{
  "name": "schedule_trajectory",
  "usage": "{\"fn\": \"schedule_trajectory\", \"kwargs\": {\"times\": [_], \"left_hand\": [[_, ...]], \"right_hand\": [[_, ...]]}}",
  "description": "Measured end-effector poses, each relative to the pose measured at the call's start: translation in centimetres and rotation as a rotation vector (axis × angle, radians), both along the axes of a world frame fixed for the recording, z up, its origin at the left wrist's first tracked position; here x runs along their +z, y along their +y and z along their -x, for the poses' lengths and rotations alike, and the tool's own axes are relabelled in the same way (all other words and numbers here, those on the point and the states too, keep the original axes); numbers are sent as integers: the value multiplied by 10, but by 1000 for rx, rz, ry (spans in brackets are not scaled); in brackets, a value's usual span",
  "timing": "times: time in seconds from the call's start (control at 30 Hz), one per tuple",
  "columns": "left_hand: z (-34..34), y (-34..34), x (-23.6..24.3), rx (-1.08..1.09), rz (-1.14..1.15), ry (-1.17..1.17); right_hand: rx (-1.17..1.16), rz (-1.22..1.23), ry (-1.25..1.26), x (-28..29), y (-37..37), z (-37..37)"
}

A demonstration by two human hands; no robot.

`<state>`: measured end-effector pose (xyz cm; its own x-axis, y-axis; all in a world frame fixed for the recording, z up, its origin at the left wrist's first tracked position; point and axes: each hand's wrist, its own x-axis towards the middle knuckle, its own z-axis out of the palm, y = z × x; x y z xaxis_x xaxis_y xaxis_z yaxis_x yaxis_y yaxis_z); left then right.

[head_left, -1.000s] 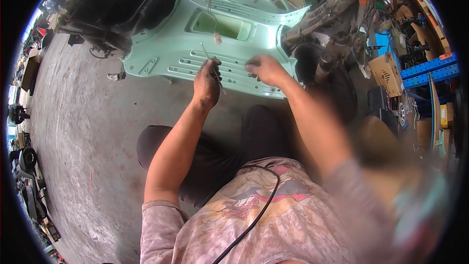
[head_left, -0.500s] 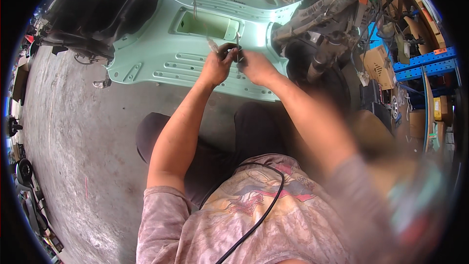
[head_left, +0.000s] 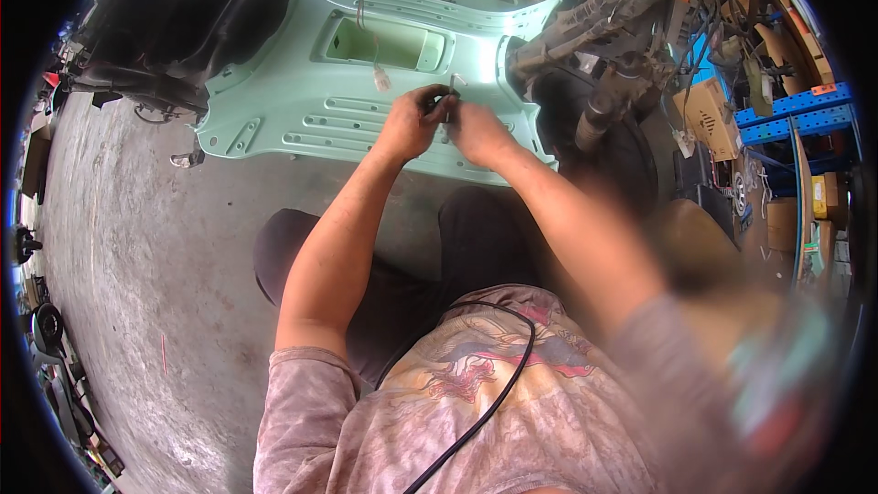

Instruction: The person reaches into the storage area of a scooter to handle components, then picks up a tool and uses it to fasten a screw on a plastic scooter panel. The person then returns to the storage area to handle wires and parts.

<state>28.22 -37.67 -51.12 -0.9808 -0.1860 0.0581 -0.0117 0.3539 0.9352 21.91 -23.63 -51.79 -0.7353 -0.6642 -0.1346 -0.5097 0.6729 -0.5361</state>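
Over the mint-green scooter footboard, both my hands meet close together. My left hand is closed, its darkened thumb and fingers pinched together. Against it, my right hand is also closed and a little smeared by motion. A thin, pale, upright piece shows at the fingertips; its kind and which hand grips it cannot be made out. Just beyond my left hand, a white wire connector dangles on thin wires. Behind it is the rectangular opening in the footboard.
To the left sits a black scooter part. On the right are a dark metal frame tube and a black wheel. Farther right stand a blue rack and cardboard boxes. A black cable lies across my shirt.
My hands stay together but have shifted slightly, the right one turning. The thin piece now shows shorter above the fingers. The white connector hangs clear of my left hand, farther left.
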Motion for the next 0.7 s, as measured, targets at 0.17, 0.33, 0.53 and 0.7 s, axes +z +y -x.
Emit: {"fn": "schedule_trajectory", "kwargs": {"times": [0.17, 0.33, 0.53, 0.7], "left_hand": [[-1, 0, -9, -22, -47, 52], [-4, 0, -14, -58, -51, 29], [-6, 4, -5, -88, -9, 31], [-12, 5, 6, -107, 42, 18]], "right_hand": [[-2, 40, -23, -8, 3, 0], [-59, 93, 5, -18, 4, -7], [-50, 117, -11, -19, 10, -5], [-34, 209, -5, -12, 9, -12]]}}
